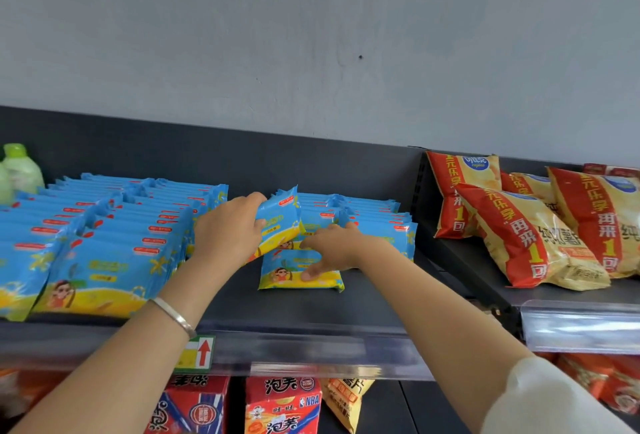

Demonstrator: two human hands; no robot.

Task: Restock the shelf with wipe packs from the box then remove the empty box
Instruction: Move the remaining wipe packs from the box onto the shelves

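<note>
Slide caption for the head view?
Left hand grips a tilted wipe pack; right hand touches the front pack on the shelf.

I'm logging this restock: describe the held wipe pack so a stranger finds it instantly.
On the dark shelf, left of the red snack bags, find the left hand wearing a silver bracelet. It grips one blue-and-yellow wipe pack, the only one tilted above the rows.

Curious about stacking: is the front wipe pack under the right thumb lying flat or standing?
Lying flat: the front wipe pack shows its whole printed face on the shelf, thumb of the right hand on it.
</note>
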